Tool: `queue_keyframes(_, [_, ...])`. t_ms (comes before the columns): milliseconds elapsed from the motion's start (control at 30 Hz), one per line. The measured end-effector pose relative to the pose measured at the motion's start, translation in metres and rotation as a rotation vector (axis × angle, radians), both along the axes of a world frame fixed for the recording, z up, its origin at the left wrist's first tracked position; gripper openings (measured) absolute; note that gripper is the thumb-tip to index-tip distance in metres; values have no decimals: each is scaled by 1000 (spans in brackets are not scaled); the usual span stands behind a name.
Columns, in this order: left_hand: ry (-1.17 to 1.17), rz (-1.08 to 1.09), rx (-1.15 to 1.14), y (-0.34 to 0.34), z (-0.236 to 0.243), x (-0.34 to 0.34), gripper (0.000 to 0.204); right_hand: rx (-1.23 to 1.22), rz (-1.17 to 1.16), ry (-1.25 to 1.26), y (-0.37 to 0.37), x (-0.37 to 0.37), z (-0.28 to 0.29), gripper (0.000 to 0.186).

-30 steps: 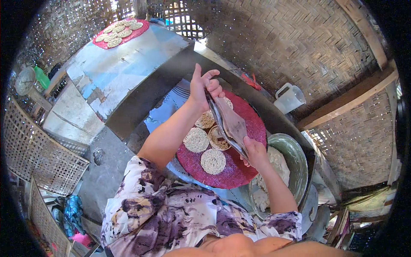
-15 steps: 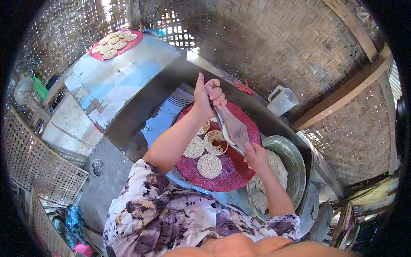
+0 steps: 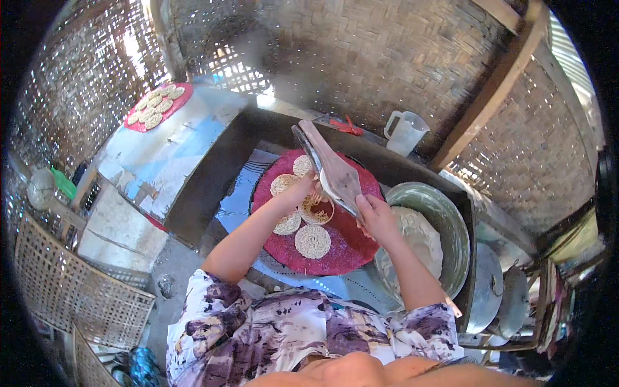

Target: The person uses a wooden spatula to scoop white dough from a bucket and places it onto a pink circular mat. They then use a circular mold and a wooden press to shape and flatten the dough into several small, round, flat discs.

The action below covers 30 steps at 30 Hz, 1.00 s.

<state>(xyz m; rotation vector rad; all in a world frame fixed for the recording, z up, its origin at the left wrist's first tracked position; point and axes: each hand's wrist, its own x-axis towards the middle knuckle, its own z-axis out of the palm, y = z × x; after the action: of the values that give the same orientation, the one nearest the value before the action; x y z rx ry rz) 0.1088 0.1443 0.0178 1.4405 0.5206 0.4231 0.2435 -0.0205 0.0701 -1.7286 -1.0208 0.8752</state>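
My right hand grips the lower end of a long wooden hand press, held slanting above a round red mat. White dough-like stuff shows between its two halves. My left hand is under the press, close to a pale ring mould; its fingers are mostly hidden by the press. Loose noodle strands lie inside the ring. Round flat noodle discs lie about the ring on the mat.
A large bowl with white dough stands at the right. Beyond are a clear plastic jug and a red cord on the ledge. Far left, more discs lie on another red mat atop a worn pale board.
My left hand has left the upper end of the press and come down beneath it beside the ring. The right hand still holds the lower end. The view has shifted slightly.
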Motion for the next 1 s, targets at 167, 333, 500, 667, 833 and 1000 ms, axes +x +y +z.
queue_keyframes(167, [474,143,396,-7,2,-25,54,38,-77,0,-12,-7,0,39])
queue_keyframes(333, [316,167,905,-40,59,-25,50,168,-236,-10,-46,-6,0,43])
queue_keyframes(500, [30,197,1081,-82,81,25,26,33,-316,152,-69,-47,28,52])
queue_keyframes(667, [-382,120,1603,-127,112,67,18,357,-428,-814,-101,4,95,41])
queue_keyframes(833, [-560,-128,1595,-180,105,103,11,400,-595,-1610,-141,-20,142,36])
queue_keyframes(1000, [-606,-516,1452,-182,123,80,17,388,-218,-1455,-177,-54,126,35])
